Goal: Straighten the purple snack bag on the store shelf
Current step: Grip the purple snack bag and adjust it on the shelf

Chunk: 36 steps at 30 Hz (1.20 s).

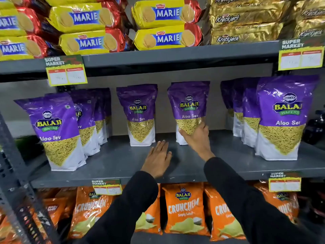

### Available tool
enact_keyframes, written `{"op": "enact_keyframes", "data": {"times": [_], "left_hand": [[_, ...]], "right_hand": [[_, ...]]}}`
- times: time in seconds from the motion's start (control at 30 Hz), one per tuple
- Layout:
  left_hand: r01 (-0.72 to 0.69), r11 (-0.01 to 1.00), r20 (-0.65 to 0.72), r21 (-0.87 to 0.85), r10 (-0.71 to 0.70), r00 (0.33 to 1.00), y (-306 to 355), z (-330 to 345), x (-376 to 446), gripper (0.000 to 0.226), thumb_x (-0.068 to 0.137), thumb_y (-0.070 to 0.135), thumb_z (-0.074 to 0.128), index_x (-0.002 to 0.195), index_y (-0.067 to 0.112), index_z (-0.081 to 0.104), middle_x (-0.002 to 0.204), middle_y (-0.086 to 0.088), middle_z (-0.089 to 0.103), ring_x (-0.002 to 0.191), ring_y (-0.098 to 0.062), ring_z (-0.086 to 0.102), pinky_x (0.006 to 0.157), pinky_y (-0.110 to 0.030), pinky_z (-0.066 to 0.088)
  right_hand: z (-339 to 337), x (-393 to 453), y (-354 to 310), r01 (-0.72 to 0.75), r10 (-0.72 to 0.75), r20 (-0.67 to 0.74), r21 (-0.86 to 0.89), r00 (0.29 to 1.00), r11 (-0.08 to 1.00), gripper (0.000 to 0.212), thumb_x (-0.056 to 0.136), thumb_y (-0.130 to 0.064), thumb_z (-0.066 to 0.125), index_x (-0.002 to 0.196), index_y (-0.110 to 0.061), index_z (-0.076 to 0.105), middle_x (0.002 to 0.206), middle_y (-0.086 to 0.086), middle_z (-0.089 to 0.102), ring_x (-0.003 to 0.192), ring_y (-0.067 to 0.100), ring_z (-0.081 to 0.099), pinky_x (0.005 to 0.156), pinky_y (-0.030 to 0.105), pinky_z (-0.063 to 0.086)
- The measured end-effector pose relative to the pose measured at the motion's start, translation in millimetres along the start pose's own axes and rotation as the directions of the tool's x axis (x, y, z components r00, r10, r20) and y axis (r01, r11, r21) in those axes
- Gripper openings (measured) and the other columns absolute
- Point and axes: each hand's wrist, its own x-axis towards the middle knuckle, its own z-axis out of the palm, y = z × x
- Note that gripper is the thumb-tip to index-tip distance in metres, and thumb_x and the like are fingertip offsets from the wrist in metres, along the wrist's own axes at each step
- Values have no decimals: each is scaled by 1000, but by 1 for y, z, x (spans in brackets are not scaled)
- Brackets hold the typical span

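Observation:
A purple snack bag [189, 104] labelled Aloo Sev stands upright near the back of the grey middle shelf [112, 161], right of centre. My right hand [196, 136] grips the bag's lower front, fingers wrapped around its clear window. My left hand [158, 158] lies flat on the shelf surface with fingers spread, holding nothing, just left of that bag and in front of a second purple bag [139, 113].
More purple bags stand in rows at the left [56, 131] and right [281, 117] of the shelf. Yellow Marie packs [167, 23] and gold Krackjack packs [246, 20] fill the shelf above. Orange Crunchem bags [184, 208] hang below. Price tags [66, 70] clip to shelf edges.

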Motion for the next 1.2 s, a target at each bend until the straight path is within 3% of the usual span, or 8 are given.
{"op": "enact_keyframes", "data": {"times": [0.17, 0.33, 0.47, 0.6, 0.73, 0.97, 1.2], "left_hand": [[68, 998, 142, -10, -66, 988, -11, 7, 14, 58, 105, 37, 25, 157, 11, 19, 167, -7, 17, 155, -22, 12, 127, -43, 12], [84, 995, 171, -45, -76, 982, -17, 16, 20, 59, 105, 38, 24, 157, 11, 18, 167, -7, 17, 154, -21, 15, 127, -43, 12], [76, 996, 197, -39, -67, 978, -18, 19, 21, 56, 105, 37, 24, 156, 14, 24, 165, -5, 22, 153, -20, 19, 127, -42, 14], [54, 998, 215, -16, -49, 975, -19, 19, 22, 55, 105, 37, 23, 155, 14, 25, 165, -5, 23, 153, -20, 18, 127, -43, 13], [36, 999, 237, 19, -40, 971, -19, 18, 22, 55, 106, 36, 23, 156, 13, 22, 166, -5, 20, 154, -20, 16, 127, -42, 11], [14, 996, 289, 88, -39, 957, -15, 13, 19, 58, 105, 36, 21, 158, 12, 14, 167, -5, 13, 155, -21, 10, 127, -44, 9], [38, 993, 305, 108, -70, 950, -12, 13, 19, 59, 105, 37, 20, 158, 13, 11, 168, -3, 10, 156, -19, 7, 127, -42, 8]], "right_hand": [[21, 20, -3, -151, 151, -54, 4, 987, 989, 131, 61, -55, 88, 151, 4, 14, 145, 24, 37, 136, 41, 38, 104, 53, 44], [42, 28, 2, -214, 210, -107, -27, 972, 977, 144, 54, -59, 90, 152, 8, 9, 149, 26, 34, 138, 41, 38, 109, 52, 41], [58, 28, 7, -205, 187, -206, -68, 961, 976, 142, 52, -49, 94, 152, 10, 12, 149, 29, 34, 137, 44, 39, 113, 53, 36], [66, 28, 11, -186, 158, -198, -133, 967, 974, 132, 64, -38, 91, 153, 11, 8, 155, 34, 24, 144, 46, 29, 118, 54, 29], [65, 28, 10, -186, 158, -170, -161, 973, 969, 130, 67, -39, 89, 153, 11, 6, 156, 34, 23, 145, 46, 28, 118, 55, 29], [56, 21, 9, -197, 159, -184, -205, 970, 959, 133, 60, -47, 91, 151, 11, 13, 147, 31, 35, 134, 44, 41, 108, 53, 41], [33, 2, 11, -180, 155, -143, -185, 978, 966, 136, 60, -46, 92, 153, 7, 8, 153, 29, 29, 140, 43, 36, 113, 52, 37]]}}
